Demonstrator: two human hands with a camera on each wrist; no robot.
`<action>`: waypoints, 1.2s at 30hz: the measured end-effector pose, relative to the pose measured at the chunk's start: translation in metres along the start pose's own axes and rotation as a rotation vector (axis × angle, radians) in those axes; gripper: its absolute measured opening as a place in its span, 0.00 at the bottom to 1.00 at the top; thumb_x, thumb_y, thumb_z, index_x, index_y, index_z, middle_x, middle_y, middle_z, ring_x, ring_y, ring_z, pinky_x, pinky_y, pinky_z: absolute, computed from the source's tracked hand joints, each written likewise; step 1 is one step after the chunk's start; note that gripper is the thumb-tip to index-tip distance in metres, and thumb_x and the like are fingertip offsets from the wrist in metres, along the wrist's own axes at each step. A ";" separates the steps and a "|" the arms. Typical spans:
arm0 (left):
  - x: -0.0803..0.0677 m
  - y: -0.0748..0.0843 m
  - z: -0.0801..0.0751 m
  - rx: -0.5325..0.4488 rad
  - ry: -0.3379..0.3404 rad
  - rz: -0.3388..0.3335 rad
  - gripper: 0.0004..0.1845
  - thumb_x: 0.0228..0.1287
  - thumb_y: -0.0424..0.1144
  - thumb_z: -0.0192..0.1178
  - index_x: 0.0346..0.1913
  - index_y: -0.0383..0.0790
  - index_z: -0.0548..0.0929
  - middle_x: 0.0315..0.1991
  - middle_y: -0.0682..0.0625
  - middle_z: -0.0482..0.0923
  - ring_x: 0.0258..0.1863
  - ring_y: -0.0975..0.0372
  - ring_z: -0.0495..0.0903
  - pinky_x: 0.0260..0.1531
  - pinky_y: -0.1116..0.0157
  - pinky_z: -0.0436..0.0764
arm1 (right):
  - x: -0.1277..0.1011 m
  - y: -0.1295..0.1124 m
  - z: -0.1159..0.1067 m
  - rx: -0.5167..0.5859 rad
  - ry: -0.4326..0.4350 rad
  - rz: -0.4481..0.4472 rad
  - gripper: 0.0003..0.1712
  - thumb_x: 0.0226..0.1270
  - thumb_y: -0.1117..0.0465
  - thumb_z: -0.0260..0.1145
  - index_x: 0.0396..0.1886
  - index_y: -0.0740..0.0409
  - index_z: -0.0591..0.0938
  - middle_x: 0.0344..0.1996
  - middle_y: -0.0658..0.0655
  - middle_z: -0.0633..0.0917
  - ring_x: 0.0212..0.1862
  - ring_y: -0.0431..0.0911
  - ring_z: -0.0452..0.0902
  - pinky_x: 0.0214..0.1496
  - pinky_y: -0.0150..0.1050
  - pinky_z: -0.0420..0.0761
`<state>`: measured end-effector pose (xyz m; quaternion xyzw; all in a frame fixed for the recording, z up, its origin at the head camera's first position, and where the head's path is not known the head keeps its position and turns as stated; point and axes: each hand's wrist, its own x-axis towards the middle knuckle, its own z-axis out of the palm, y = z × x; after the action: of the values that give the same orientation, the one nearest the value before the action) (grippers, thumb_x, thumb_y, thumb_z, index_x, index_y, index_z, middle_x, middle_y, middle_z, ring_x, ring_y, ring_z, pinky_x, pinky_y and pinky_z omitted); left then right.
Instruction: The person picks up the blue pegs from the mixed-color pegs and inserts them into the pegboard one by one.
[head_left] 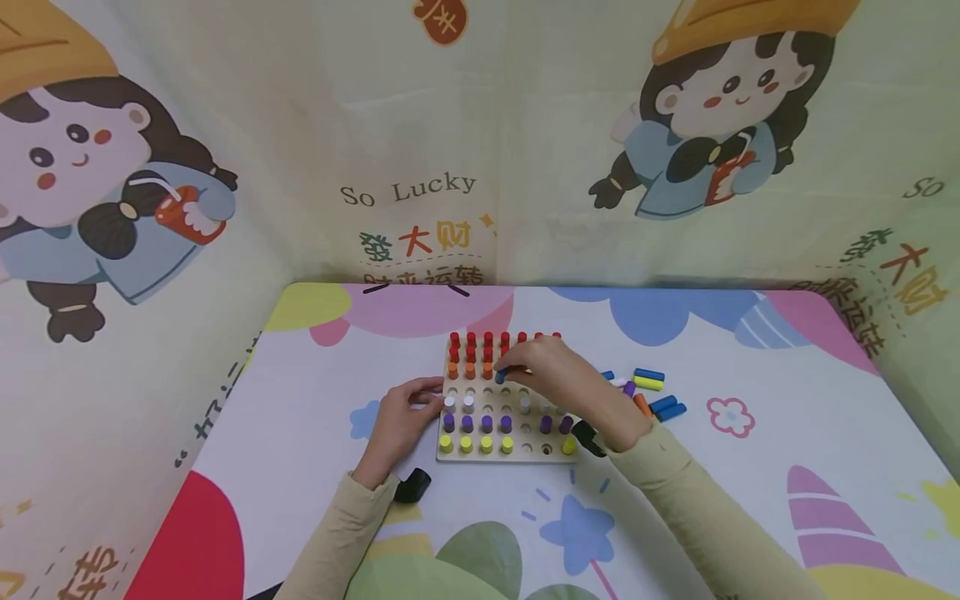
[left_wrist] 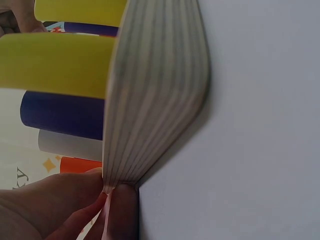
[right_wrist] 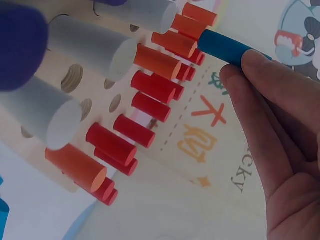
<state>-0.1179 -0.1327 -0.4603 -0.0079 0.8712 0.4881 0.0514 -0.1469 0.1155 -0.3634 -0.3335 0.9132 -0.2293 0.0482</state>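
Note:
A wooden pegboard (head_left: 510, 457) lies on the table with upright cylindrical pegs in rows. Two red rows stand at the back, then orange pegs (head_left: 470, 372), a row of bare holes, white, purple and yellow pegs (head_left: 466, 445). My right hand (head_left: 562, 375) pinches a blue peg (right_wrist: 222, 48) between thumb and fingertips, over the row of bare holes just in front of the orange pegs. At the board's left side, my left hand (head_left: 401, 421) grips the edge with thumb and fingers (left_wrist: 122, 210). My right hand hides part of the back rows.
Loose pegs lie right of the board, among them a blue peg (head_left: 649, 374), a yellow peg (head_left: 649, 385), an orange peg (head_left: 642, 405) and a purple peg (head_left: 628, 388). The table (head_left: 772, 367) has a printed cover, and a patterned curtain (head_left: 555, 225) stands behind it.

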 end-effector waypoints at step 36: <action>-0.001 0.002 0.000 0.013 0.004 -0.014 0.17 0.65 0.38 0.66 0.56 0.43 0.84 0.46 0.49 0.86 0.43 0.60 0.83 0.43 0.62 0.80 | 0.036 -0.017 0.010 0.032 -0.104 -0.061 0.14 0.61 0.65 0.72 0.48 0.59 0.88 0.42 0.53 0.89 0.45 0.44 0.85 0.53 0.37 0.82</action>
<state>-0.1171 -0.1314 -0.4585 -0.0145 0.8744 0.4821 0.0533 -0.1622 0.0778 -0.3625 -0.3718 0.8951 -0.2274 0.0940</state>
